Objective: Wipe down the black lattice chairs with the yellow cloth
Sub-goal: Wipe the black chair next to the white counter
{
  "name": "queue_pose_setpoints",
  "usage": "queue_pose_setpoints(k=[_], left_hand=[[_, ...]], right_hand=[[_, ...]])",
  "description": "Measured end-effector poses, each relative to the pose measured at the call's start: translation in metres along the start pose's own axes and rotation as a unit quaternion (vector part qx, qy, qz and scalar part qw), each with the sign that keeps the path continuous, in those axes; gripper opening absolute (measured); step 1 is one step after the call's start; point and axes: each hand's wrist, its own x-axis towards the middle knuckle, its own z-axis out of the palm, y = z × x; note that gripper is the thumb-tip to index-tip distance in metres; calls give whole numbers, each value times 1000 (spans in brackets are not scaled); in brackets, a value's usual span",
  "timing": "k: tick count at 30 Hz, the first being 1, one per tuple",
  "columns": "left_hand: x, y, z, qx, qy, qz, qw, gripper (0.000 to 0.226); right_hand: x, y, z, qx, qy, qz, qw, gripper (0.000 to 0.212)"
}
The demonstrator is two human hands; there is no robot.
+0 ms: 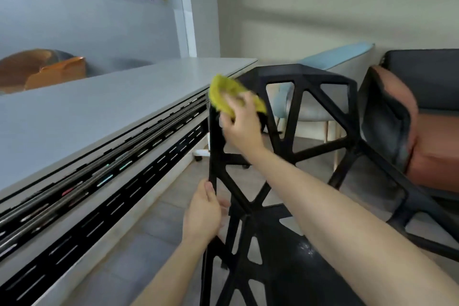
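Observation:
A black lattice chair [305, 97] fills the middle of the head view, with its open-work back and seat running down toward me. My right hand [242, 126] presses a crumpled yellow cloth [223, 93] against the chair's upper left corner. The cloth is blurred. Lower down, my left hand [205, 213] is wrapped around the chair's left edge bar. A second black lattice chair [387, 131] stands just to the right, partly behind my right forearm.
A long white table [99, 112] runs along the left, with black slotted cable trays under its edge. A light blue chair [330, 62] and an orange-and-black sofa [432, 146] stand behind the chairs. The floor is grey tile.

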Motion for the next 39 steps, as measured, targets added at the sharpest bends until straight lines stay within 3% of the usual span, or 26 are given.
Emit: queue_pose_setpoints(k=[2,3,5,8,11,14,16,19,24,27,30,33,35,37,39], left_hand=[[2,-7,2,27,14,18,999,33],[0,-7,1,30,17,28,999,33],[1,-4,0,25,20,36,999,33],[3,-1,-1,2,9,21,1000,36],[-3,-2,-7,22,11,21,999,37],[-1,-2,-6,31,10,15,999,38],[5,1,-1,43,5,19,999,39],[6,-3,0,60,2,31,998,38],[9,-10,-4,82,7,43,996,38],[8,-8,-4,67,4,43,997,37],[8,-8,-4,68,7,43,997,36],[6,-7,-3,58,9,40,997,38],[4,-5,-3,49,10,38,998,40],[2,-3,-4,39,11,35,999,41],[2,-2,-5,39,7,31,999,40]], right_hand=[[-11,15,-13,-46,-90,-144,984,54],[2,32,-24,-96,-79,-166,978,50],[44,58,-45,-166,31,-112,979,43],[35,37,-14,-74,92,21,993,45],[-20,22,14,-40,18,-91,995,52],[24,52,-22,-120,-6,-158,980,44],[50,59,-33,-157,32,-143,977,41],[30,44,-13,-94,85,-77,989,56],[81,37,-34,-56,297,56,951,54],[66,22,-6,-64,201,-18,977,57],[-10,13,30,-24,84,-109,990,55],[-59,23,20,-61,-69,-259,962,48],[-30,36,-3,-58,-31,-237,969,48],[22,38,-26,-65,95,-119,986,53],[51,31,-30,-62,131,-45,988,57]])
